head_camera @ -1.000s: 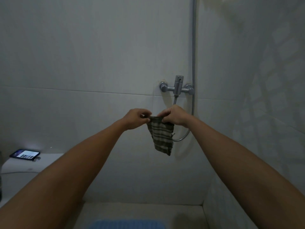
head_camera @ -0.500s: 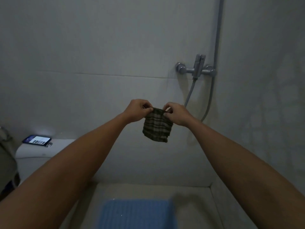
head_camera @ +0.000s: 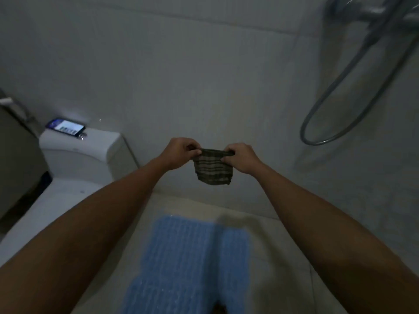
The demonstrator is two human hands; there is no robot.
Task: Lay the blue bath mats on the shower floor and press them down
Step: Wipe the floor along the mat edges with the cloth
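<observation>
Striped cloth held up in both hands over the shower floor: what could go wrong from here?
1. Both the left hand and the right hand pinch only the top edge of the striped cloth; if that grip slips, it likely drops onto the blue mat.
2. With both hands occupied, the mat cannot be pressed down.
3. The phone lies at the toilet tank's edge; an elbow could knock it.

Striped cloth (head_camera: 213,168) pinched between left hand (head_camera: 181,152) and right hand (head_camera: 243,158), above blue mat (head_camera: 190,264)

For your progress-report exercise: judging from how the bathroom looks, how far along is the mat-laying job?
Done: blue bath mats already lie flat on the shower floor. In hand: not a mat; the left hand and right hand each pinch the top edge of a striped cloth, held up before the wall. Left: pressing the mats down; no hand touches them.
</observation>
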